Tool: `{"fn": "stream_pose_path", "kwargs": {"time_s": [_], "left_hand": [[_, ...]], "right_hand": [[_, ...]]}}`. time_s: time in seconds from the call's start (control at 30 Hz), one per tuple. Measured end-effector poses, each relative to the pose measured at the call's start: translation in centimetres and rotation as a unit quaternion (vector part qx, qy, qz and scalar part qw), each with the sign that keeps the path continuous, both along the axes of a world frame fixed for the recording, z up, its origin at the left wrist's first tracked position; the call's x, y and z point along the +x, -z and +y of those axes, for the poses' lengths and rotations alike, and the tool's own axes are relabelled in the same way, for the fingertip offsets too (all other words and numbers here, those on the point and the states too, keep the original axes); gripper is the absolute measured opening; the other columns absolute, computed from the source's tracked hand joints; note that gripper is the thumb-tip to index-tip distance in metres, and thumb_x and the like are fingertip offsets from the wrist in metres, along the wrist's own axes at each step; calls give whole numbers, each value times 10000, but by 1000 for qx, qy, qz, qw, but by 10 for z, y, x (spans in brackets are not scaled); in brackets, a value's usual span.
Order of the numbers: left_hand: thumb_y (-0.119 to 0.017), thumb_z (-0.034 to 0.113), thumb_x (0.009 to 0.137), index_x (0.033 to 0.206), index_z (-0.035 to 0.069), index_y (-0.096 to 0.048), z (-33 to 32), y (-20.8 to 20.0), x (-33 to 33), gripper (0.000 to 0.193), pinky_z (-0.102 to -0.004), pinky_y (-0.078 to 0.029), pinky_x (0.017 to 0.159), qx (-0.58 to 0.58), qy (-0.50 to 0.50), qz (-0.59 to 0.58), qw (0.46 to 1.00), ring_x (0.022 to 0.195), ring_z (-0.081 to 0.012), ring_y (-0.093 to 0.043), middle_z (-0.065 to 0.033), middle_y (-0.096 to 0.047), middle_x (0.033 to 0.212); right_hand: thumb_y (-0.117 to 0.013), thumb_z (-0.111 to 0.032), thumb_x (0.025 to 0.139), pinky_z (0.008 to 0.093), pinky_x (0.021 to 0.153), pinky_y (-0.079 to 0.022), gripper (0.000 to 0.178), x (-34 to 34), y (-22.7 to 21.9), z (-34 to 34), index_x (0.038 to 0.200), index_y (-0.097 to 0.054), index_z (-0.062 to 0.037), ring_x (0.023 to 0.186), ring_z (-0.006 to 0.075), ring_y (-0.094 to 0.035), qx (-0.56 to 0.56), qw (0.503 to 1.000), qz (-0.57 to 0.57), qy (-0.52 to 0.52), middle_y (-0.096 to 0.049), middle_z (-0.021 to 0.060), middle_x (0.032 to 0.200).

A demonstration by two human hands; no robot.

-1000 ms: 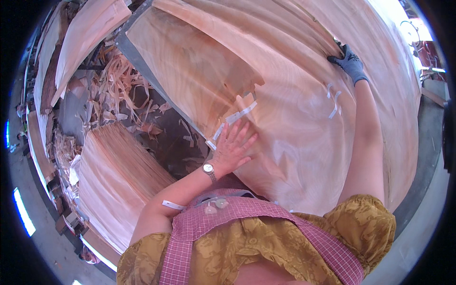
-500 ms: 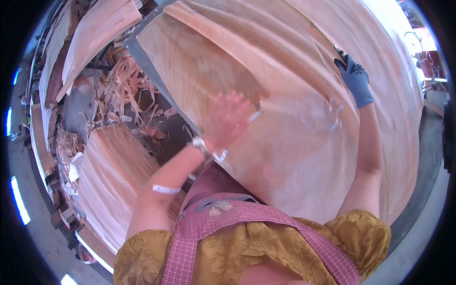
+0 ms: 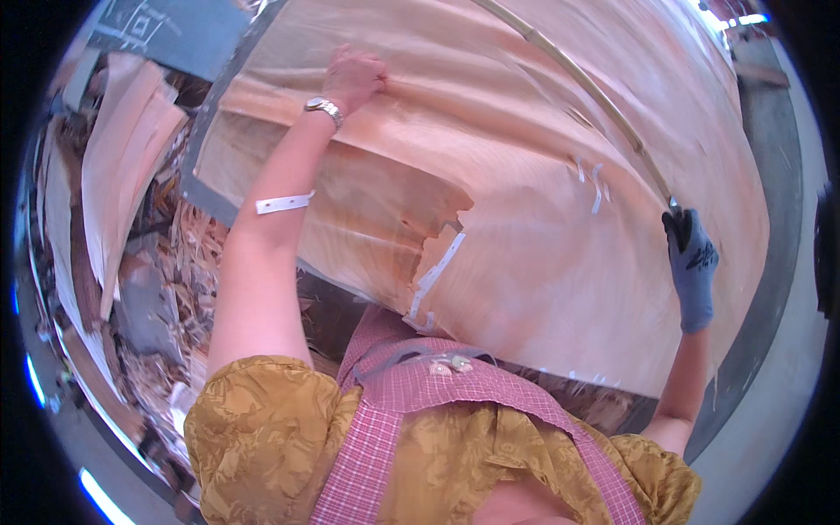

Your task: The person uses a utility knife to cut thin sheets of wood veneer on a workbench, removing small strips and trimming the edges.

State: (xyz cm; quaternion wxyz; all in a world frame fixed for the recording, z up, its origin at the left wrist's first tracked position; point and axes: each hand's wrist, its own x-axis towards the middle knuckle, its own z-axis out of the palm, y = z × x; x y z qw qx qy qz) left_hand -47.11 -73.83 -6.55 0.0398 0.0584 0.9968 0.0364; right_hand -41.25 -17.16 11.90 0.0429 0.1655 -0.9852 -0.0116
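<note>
"Wood veneer sheet (image 3: 534, 271), where?"
"Centre toward one o'clock. Left hand (image 3: 354, 80), eleven o'clock, curls over it; whether pinching, I can't tell."
"Gloved right hand (image 3: 694, 258)?"
"Three o'clock, wrapped round a bamboo rod (image 3: 605, 101)."

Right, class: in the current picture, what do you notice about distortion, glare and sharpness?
Head view: fisheye distortion bows the grey band at right; head view: the bright lower-left strip looks blown out; head view: the left hand looks slightly soft, the gloved right hand clearer.
</note>
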Motion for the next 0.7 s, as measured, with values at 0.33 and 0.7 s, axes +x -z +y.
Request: {"fn": "stream_pose_path", "kwargs": {"time_s": [0.33,0.7], "left_hand": [[-669,264,856,862,162,-698,-27,-31,-55,107,-500,-347,1087,69,120,12,990,888,-227,-665,-15,-706,847],[-689,254,839,922,141,-691,-21,-51,-118,140,-472,-425,938,49,179,30,982,936,-241,-657,-31,-707,898]], "right_hand": [[-705,-245,931,394,579,-477,211,122,9,-9,893,-582,-77,644,356,-604,-69,985,-34,154,-614,150,734],[-697,-291,935,402,557,-466,237,171,31,-29,882,-585,-89,609,337,-621,-63,964,-84,245,-618,132,691]]}}
